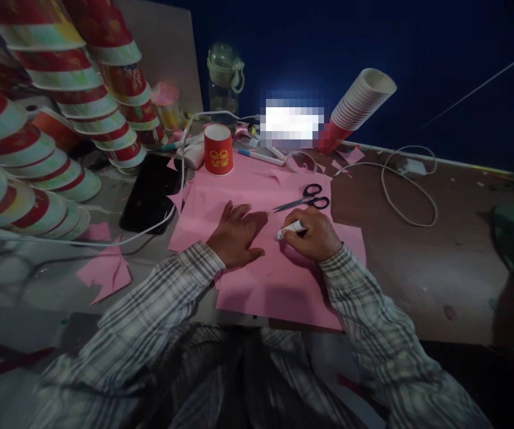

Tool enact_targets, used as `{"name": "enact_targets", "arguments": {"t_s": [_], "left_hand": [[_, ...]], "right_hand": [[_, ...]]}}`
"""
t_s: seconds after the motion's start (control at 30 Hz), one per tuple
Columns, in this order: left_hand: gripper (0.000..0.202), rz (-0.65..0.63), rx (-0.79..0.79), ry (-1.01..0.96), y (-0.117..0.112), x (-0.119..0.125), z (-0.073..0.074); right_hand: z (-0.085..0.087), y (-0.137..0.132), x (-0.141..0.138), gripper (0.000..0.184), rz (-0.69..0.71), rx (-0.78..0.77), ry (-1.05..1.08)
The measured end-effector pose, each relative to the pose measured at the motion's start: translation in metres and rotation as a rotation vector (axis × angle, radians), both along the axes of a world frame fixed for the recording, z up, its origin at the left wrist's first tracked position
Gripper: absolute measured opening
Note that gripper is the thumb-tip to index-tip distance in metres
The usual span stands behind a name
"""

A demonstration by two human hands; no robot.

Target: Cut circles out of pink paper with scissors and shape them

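Note:
My left hand (238,234) lies flat on the pink paper (275,292), its fingers spread. In my right hand (314,234) is a short, thick white marker (293,227), held with its lower end at the paper. Fingers partly cover it, so its tip is not clear. Just beyond the right hand lie scissors (304,199) with black handles, blades pointing left. An upright red paper cup (219,150) with gold characters stands at the far left part of the paper.
Tall stacks of painted cups (73,89) lean on the left, near a black phone (152,193). A tilted cup stack (359,107), a bottle (225,83) and markers (261,157) are at the back. A white cable (384,190) loops right; paper scraps (107,268) lie left.

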State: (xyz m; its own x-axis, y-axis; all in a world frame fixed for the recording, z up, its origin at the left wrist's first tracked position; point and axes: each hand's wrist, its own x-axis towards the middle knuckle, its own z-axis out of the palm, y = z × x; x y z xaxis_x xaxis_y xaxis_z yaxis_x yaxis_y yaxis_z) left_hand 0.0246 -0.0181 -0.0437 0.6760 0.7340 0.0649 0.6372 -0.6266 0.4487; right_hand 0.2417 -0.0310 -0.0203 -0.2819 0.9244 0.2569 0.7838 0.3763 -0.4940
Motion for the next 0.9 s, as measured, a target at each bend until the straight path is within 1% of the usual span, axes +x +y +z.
{"name": "enact_targets", "arguments": {"t_s": [0.07,0.13,0.23,0.3,0.37,0.47,0.53,0.6,0.67,0.77,0.9], "left_hand": [[0.072,0.001,0.0,-0.01,0.0,0.0,0.001],[0.073,-0.002,-0.001,-0.018,0.0,0.0,0.001],[0.071,-0.018,0.005,-0.024,0.0,0.0,0.0],[0.071,-0.02,0.006,-0.023,0.0,-0.001,-0.001],[0.072,-0.013,0.004,-0.02,0.0,-0.001,0.0],[0.072,-0.009,-0.003,-0.023,0.0,-0.001,0.001],[0.073,-0.004,-0.009,-0.022,0.0,0.0,0.002],[0.073,-0.002,-0.013,-0.015,0.0,0.0,0.002],[0.074,-0.007,-0.014,-0.008,0.0,0.0,0.002],[0.074,-0.002,-0.016,0.0,0.0,0.0,0.002],[0.072,-0.001,-0.016,0.0,0.0,0.0,0.003]], "right_hand": [[-0.001,0.002,0.002,0.009,-0.062,0.067,-0.021],[0.0,0.002,0.002,0.011,-0.101,0.083,0.013],[0.002,-0.001,-0.002,0.011,-0.066,0.035,0.096],[0.0,-0.002,-0.006,0.011,-0.024,0.023,0.076],[-0.003,0.001,-0.008,0.011,-0.026,0.045,0.01],[-0.008,0.008,-0.005,0.009,-0.113,0.111,-0.051],[-0.007,0.009,-0.003,0.009,-0.159,0.136,-0.037],[-0.005,0.007,-0.003,0.009,-0.151,0.12,0.021],[-0.004,0.005,-0.006,0.009,-0.103,0.082,0.062],[-0.006,0.005,-0.01,0.009,-0.064,0.06,0.02],[-0.009,0.01,-0.008,0.008,-0.179,0.13,-0.047]]}}
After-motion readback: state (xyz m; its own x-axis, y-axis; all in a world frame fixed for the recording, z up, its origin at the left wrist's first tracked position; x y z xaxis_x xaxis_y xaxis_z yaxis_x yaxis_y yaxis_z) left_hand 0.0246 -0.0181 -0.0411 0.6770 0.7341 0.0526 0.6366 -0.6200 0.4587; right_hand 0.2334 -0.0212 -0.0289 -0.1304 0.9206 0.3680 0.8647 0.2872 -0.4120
